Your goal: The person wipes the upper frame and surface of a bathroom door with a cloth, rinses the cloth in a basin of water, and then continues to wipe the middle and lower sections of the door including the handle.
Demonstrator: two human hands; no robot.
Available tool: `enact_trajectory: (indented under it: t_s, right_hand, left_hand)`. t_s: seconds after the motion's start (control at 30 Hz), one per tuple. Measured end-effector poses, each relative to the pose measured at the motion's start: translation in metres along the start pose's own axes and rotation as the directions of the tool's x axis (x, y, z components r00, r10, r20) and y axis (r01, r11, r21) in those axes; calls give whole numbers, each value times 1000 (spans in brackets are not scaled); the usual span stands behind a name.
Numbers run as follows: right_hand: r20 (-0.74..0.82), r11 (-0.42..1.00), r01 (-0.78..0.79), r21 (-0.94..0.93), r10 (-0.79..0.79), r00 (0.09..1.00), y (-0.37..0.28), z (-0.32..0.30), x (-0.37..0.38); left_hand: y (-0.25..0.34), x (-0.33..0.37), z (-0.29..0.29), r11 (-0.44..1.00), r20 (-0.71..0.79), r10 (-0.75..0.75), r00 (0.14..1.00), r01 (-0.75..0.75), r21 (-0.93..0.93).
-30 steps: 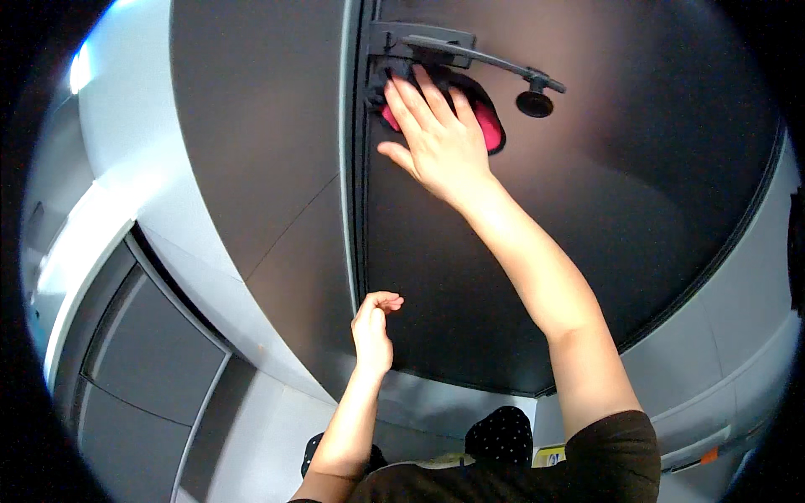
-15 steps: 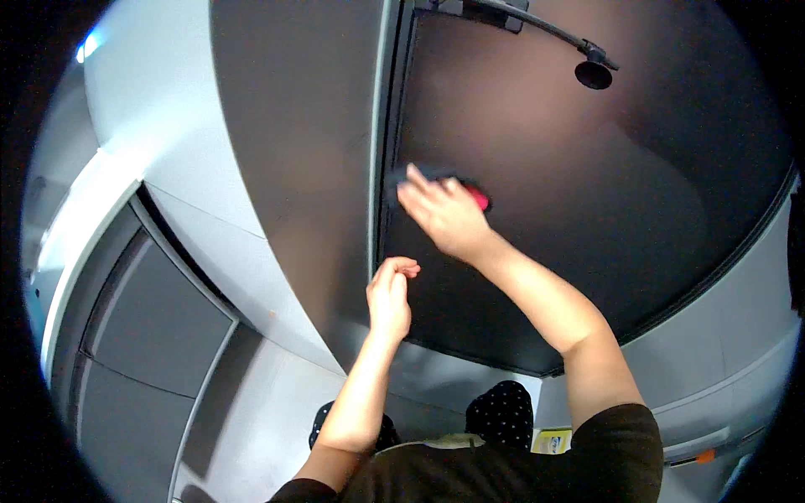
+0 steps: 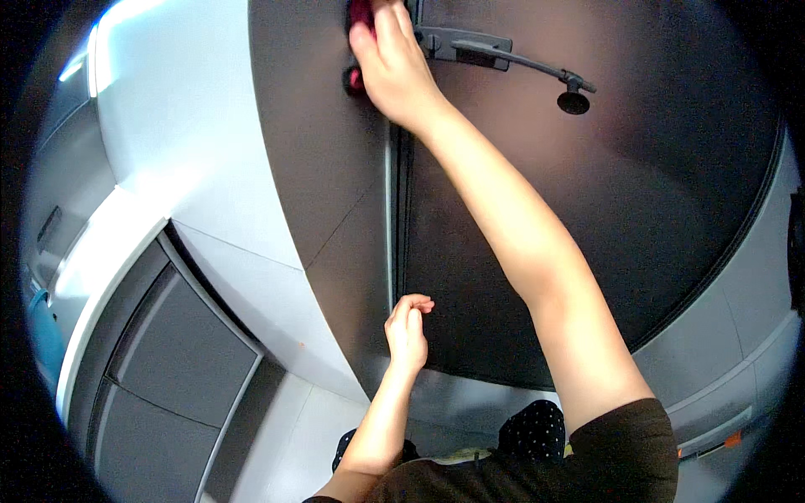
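1. A dark door (image 3: 662, 210) fills most of the view, with a brownish-grey panel (image 3: 310, 126) along its left edge, then a white wall (image 3: 197, 126) and a grey cabinet (image 3: 180, 352).
2. A grey bar (image 3: 524, 61) reaches across the upper door, a round black disc (image 3: 573, 103) at its end.
3. The red and black cloth (image 3: 355, 80) is on the upper panel, just left of the door's edge.
4. The right hand (image 3: 398, 75) holds the cloth against the panel, its fingertips cut off by the top edge.
5. The left hand (image 3: 407, 331), fingers loosely curled, is near the door's lower left corner; whether it touches, I cannot tell.
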State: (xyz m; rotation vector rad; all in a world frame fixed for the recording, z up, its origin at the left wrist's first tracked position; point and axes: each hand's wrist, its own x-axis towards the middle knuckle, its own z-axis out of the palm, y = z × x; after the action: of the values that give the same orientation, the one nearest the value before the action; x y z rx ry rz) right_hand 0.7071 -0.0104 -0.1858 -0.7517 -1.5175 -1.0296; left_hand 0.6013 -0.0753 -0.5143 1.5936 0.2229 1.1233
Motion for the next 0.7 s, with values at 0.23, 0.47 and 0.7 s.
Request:
enact_trajectory:
  t_s: [0.23,0.47,0.7]
  right_hand:
    - [150,980,-175,-100,189,970,-3,-6,-69]
    - [751,840,323,-436,141,646,-37,-87,-218]
    - [550,642,284,-712,258,794,-29,-94,-165]
  left_hand:
    - [-4,-3,-7,998,-21,56,998,-57,-17]
    - [-6,-5,-16,1000,-54,20,998,-21,-21]
    - [-11,-8,-12,999,-72,-1,997,-3,-51]
